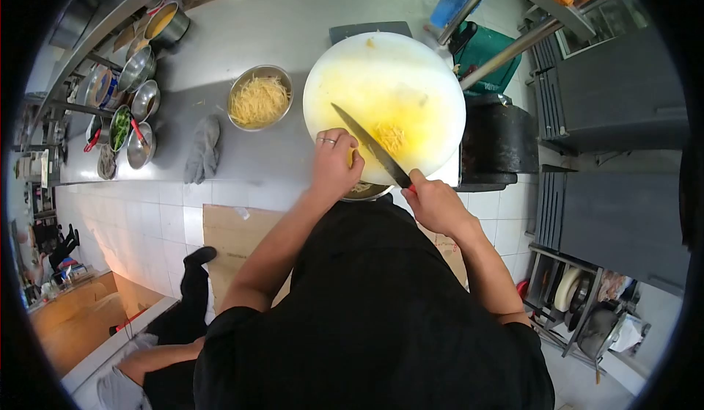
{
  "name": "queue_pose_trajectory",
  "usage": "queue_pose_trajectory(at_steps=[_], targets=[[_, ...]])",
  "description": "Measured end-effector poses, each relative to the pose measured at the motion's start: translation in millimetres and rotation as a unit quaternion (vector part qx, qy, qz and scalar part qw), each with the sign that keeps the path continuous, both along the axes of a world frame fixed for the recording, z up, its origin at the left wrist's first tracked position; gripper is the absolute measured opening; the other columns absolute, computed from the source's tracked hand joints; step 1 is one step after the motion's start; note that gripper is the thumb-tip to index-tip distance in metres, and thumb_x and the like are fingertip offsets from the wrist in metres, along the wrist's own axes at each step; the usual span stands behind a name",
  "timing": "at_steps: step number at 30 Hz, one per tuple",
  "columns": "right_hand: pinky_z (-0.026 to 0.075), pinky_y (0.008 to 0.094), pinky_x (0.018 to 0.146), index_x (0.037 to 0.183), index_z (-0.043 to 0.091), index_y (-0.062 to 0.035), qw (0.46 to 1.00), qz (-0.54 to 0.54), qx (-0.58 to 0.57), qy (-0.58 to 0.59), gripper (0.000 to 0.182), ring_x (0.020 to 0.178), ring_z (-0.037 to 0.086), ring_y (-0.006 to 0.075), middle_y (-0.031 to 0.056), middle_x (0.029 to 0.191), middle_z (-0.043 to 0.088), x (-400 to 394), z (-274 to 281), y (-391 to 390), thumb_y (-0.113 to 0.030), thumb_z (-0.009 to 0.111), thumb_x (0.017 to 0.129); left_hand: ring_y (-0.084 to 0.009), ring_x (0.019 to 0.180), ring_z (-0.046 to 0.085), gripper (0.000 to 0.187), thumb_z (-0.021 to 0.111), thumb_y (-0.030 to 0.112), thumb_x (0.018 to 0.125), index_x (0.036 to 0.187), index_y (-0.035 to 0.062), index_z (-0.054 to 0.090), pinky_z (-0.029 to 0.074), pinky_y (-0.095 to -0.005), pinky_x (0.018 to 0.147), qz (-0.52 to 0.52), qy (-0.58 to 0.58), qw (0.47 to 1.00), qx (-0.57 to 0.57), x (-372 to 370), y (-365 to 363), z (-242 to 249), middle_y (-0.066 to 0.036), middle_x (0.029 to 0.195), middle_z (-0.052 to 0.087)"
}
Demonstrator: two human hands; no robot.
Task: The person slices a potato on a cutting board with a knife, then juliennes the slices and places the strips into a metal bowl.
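Observation:
My right hand (434,203) is wrapped round the red handle of a long kitchen knife (369,141), whose blade slants up and left over a round white cutting board (345,65). Just right of the blade lies a small pile of thin yellow shreds (390,138). My left hand (337,162) is at the board's lower left edge, left of the blade, fingers curled in; a bit of yellow shows by the fingertips, but what they hold is hidden. Below the board's near edge, a metal bowl (364,191) with pale shreds is partly covered.
A metal bowl (265,70) full of yellow shreds stands left of the board, near a grey cloth (203,150). Several metal pots and bowls (139,69) line the steel table's left end. A black bin (499,142) is at right. Another person's leg (195,282) shows lower left.

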State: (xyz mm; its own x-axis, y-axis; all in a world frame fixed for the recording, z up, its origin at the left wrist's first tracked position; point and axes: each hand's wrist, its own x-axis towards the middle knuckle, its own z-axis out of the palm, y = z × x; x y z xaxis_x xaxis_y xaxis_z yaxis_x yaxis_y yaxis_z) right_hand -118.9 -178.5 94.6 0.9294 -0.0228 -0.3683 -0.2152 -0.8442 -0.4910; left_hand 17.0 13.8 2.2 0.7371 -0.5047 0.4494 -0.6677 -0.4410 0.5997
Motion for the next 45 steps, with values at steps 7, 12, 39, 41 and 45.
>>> queue_pose_trajectory(at_steps=[7, 12, 39, 41, 45], targets=[[0.056, 0.0541, 0.071, 0.110, 0.055, -0.0007, 0.980, -0.089, -0.111, -0.138, 0.032, 0.079, 0.070, 0.0443, 0.0227, 0.085, 0.070, -15, 18, 5, -0.014, 0.074, 0.088, -0.0460, 0.150, 0.034, 0.069, 0.064, 0.029, 0.093, 0.150, -0.0048, 0.043, 0.026, -0.0583, 0.123, -0.209, -0.001, 0.978, 0.007, -31, -33, 67, -0.026, 0.156, 0.044], [0.054, 0.0509, 0.069, 0.122, 0.053, -0.0029, 0.962, -0.147, -0.111, -0.203, 0.048, 0.080, 0.070, 0.0410, 0.0211, 0.087, 0.070, -35, -2, -11, -0.014, 0.079, 0.083, -0.0433, 0.152, 0.033, 0.092, 0.039, 0.065, 0.104, 0.163, -0.0041, 0.023, 0.023, -0.0562, 0.125, -0.299, 0.001, 0.947, 0.118, -55, -65, 43, -0.025, 0.160, 0.042], [0.057, 0.0526, 0.067, 0.143, 0.056, -0.0122, 0.953, -0.128, -0.200, -0.186, 0.047, 0.075, 0.070, 0.0430, 0.0247, 0.088, 0.067, -22, -41, -98, -0.014, 0.064, 0.097, -0.0556, 0.154, 0.013, 0.140, 0.081, 0.080, 0.063, 0.164, 0.0007, 0.024, 0.015, -0.0660, 0.123, 0.042, 0.052, 0.979, 0.191, -48, -63, 5, -0.038, 0.164, 0.019], [0.057, 0.0509, 0.066, 0.143, 0.055, -0.0114, 0.956, -0.063, -0.218, -0.186, 0.048, 0.071, 0.069, 0.0408, 0.0231, 0.086, 0.066, -27, -48, -81, -0.014, 0.065, 0.096, -0.0554, 0.154, 0.013, 0.140, 0.083, 0.077, 0.064, 0.164, -0.0009, 0.023, 0.014, -0.0660, 0.123, 0.059, 0.054, 0.987, 0.137, -49, -66, -1, -0.039, 0.163, 0.020], [0.058, 0.0495, 0.066, 0.140, 0.058, -0.0096, 0.984, 0.003, -0.114, -0.135, 0.042, 0.072, 0.071, 0.0394, 0.0225, 0.084, 0.068, -37, -19, -44, -0.013, 0.061, 0.098, -0.0538, 0.151, 0.023, 0.125, 0.086, 0.063, 0.073, 0.160, -0.0060, 0.027, 0.023, -0.0636, 0.121, 0.119, -0.004, 0.986, 0.118, -50, -50, -6, -0.035, 0.163, 0.024]])
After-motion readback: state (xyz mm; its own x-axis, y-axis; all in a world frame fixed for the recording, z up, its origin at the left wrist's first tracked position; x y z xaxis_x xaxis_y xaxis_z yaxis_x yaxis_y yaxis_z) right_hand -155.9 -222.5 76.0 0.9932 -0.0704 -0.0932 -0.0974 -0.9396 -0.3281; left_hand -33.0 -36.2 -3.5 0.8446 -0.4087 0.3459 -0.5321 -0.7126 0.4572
